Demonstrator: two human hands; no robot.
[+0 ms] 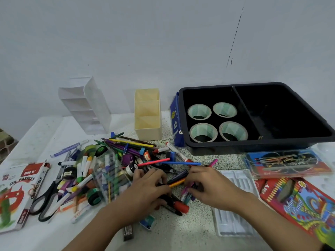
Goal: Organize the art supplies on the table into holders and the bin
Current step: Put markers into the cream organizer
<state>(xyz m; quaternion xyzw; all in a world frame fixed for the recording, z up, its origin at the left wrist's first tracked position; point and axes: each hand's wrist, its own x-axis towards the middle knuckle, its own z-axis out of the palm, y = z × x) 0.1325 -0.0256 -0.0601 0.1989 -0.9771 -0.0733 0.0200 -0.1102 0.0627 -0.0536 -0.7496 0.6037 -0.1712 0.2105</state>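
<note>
While most of the loose supplies are lying heaped on the table [192, 230], the person is working the gathering step. Both hands are sitting close together at the near edge of the heap. The left hand [150, 185] is curling its fingers over the pen bundle [176, 180], and the right hand [208, 185] is closing on the bundle's other end. Motion blur is hiding exactly which pens each hand is gripping, probably a mix of markers and felt-tips.

The cream holder [147, 115] and the white tiered holder [87, 104] are standing empty at the back. The black bin [253, 142] is holding four tape rolls [217, 121] in its left compartment.

Scissors [50, 196], the oil pastels box [16, 192] and the colour pencil box [299, 201] are waiting unsorted.

The next move is likely calling for squaring the bundle, lifting it clear of the red marker [181, 207], and dropping it upright into a cream holder slot.
</note>
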